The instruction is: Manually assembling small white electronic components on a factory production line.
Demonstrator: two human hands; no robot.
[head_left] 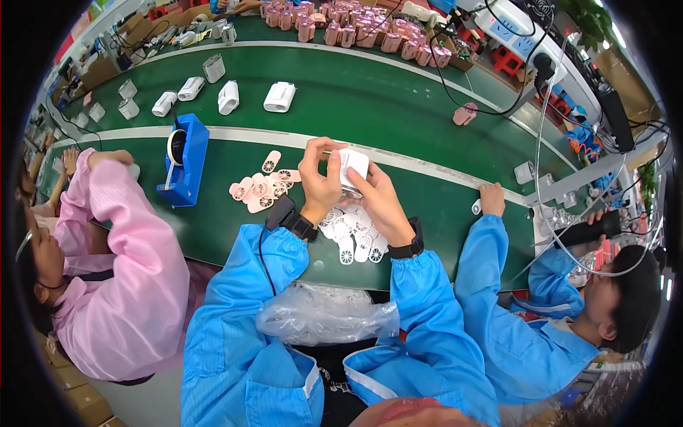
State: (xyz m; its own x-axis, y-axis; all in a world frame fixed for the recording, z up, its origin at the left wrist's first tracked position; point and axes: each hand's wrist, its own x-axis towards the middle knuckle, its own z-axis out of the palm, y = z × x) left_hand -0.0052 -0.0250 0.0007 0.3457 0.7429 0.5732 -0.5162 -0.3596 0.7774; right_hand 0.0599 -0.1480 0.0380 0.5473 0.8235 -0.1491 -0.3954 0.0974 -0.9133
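Note:
A small white plastic housing [353,163] is raised above the green bench, between my two hands. My left hand [320,179] grips its left side, fingers curled over the top. From the right and below, my right hand [383,203] holds it, thumb pressed to the front face. Under my hands lies a loose pile of flat white plates [362,238] with round spoked openings. Left of them spreads a heap of similar pale pink plates [257,191]. What my fingers touch behind the housing is hidden.
A blue tape dispenser [186,162] stands to the left. Several white housings [279,97] and one pink housing [465,114] sit on the green belt [341,78]. Many pink housings [341,32] crowd beyond it. Co-workers in pink [121,270] and blue [519,341] flank me. A clear plastic bag [327,317] covers my lap.

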